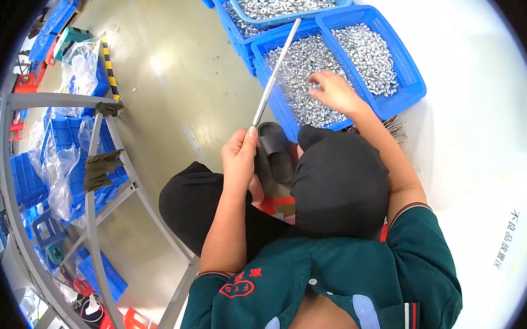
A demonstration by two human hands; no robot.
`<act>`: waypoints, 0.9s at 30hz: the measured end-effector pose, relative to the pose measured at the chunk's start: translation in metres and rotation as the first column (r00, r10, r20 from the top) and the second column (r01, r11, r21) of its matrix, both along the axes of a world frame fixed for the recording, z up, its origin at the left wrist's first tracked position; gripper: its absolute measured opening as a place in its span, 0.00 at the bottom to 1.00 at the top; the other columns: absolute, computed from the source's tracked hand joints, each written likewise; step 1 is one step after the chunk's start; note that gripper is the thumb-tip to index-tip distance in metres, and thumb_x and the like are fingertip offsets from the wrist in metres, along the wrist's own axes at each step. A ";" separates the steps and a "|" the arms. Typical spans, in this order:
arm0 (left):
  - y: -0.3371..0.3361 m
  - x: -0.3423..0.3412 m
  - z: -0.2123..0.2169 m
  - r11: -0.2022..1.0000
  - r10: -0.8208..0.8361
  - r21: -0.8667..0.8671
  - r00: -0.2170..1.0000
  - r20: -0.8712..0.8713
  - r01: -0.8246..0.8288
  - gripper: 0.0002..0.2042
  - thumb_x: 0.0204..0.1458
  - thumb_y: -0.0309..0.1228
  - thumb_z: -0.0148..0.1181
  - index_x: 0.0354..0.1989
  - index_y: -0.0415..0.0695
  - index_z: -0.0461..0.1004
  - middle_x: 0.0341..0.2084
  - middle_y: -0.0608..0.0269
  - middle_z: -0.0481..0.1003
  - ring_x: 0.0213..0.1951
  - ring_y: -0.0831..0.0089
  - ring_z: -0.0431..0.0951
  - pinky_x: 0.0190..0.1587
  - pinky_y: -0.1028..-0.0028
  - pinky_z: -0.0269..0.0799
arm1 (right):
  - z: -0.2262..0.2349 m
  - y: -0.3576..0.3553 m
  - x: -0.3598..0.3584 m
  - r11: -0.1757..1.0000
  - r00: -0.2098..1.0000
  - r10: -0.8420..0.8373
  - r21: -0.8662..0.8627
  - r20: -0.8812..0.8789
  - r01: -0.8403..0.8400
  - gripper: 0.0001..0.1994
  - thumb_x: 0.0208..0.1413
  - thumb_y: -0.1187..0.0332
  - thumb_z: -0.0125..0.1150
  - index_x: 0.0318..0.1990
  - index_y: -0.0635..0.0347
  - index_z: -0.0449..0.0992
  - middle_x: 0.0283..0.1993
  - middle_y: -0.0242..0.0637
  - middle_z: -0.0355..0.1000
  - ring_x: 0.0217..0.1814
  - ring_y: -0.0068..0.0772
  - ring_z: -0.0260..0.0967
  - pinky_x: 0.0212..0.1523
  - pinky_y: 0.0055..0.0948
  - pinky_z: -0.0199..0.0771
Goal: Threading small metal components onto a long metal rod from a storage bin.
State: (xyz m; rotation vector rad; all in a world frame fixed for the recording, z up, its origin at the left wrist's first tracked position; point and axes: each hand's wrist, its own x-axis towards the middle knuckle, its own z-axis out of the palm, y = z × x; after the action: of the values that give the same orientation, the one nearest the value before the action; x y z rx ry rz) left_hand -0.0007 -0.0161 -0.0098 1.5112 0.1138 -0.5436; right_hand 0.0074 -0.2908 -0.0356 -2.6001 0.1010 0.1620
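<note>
My left hand (239,154) is closed round the lower end of a long, thin silver metal rod (274,78), which slants up and away to the right. The rod's far end passes over the edge of a blue basket (289,128). Small shiny metal nuts (308,59) fill this basket in a loose heap. Just above them is my right hand (337,92), its fingers bent and apart, with a little blur at the tips. I see nothing held between those fingers.
A second blue basket (421,89) of small metal parts adjoins on the right. Farther back, a lighter blue basket (262,22) holds more. A grey metal frame (102,233) stands at left, beside blue crates (68,136) and clear plastic bags. A white surface (479,146) lies right.
</note>
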 end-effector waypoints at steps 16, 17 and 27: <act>0.003 -0.003 0.003 0.998 -0.058 0.037 0.997 0.046 0.056 0.15 0.53 0.35 0.51 0.17 0.42 0.65 0.13 0.76 0.59 0.18 0.87 0.55 0.19 0.83 0.49 | -0.047 0.018 -0.001 0.857 0.884 0.440 -0.370 0.161 -0.359 0.10 0.44 0.64 0.56 0.35 0.53 0.68 0.42 0.38 0.62 0.50 0.42 0.58 0.46 0.40 0.61; 0.003 -0.003 0.004 0.997 -0.068 0.051 0.997 0.046 0.065 0.16 0.54 0.37 0.50 0.17 0.43 0.65 0.11 0.76 0.58 0.15 0.87 0.53 0.18 0.83 0.49 | -0.048 0.019 0.000 0.857 0.883 0.439 -0.373 0.166 -0.356 0.10 0.44 0.64 0.56 0.35 0.53 0.68 0.42 0.38 0.62 0.50 0.42 0.58 0.46 0.40 0.61; -0.001 -0.007 0.010 0.994 -0.090 0.067 0.996 0.014 0.089 0.16 0.54 0.36 0.51 0.17 0.42 0.65 0.12 0.76 0.59 0.17 0.87 0.54 0.19 0.82 0.49 | -0.057 -0.001 0.008 0.942 0.958 -0.278 0.219 0.073 0.256 0.12 0.49 0.58 0.55 0.34 0.56 0.70 0.23 0.39 0.68 0.24 0.33 0.68 0.21 0.33 0.67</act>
State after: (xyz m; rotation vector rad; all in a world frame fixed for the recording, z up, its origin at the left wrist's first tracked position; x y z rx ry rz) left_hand -0.0077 -0.0172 0.0006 1.5910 0.0511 -0.6034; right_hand 0.0157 -0.2917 -0.0922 -2.3526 0.3780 -0.0579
